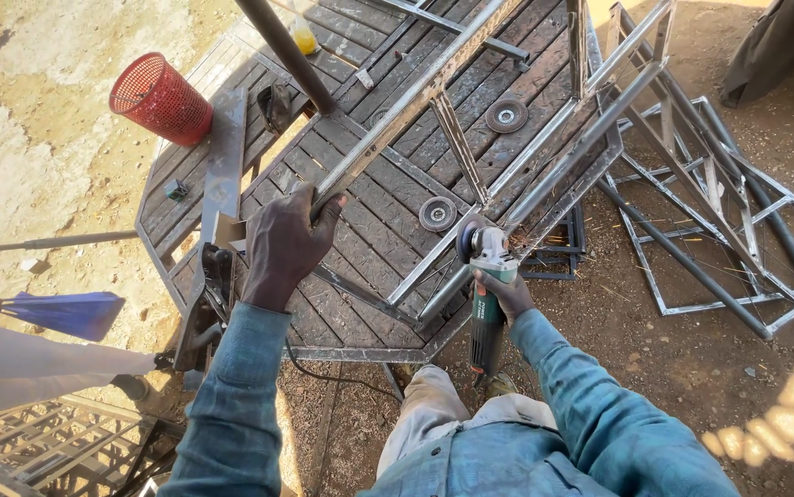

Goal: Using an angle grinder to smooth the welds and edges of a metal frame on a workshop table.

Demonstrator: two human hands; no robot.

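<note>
Meanwhile, the left hand [284, 247] has its grip clamped around the grey welded steel-tube frame [434, 87] on the dark slatted metal bench [374, 230], while the right hand's [505, 293] grip holds the green angle grinder [487, 285], whose disc could snag and kick if the frame shifts.

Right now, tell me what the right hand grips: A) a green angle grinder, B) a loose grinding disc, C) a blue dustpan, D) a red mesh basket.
A: the right hand wraps the body of the green angle grinder, its disc against the metal frame, while the left hand holds a frame bar.
</note>
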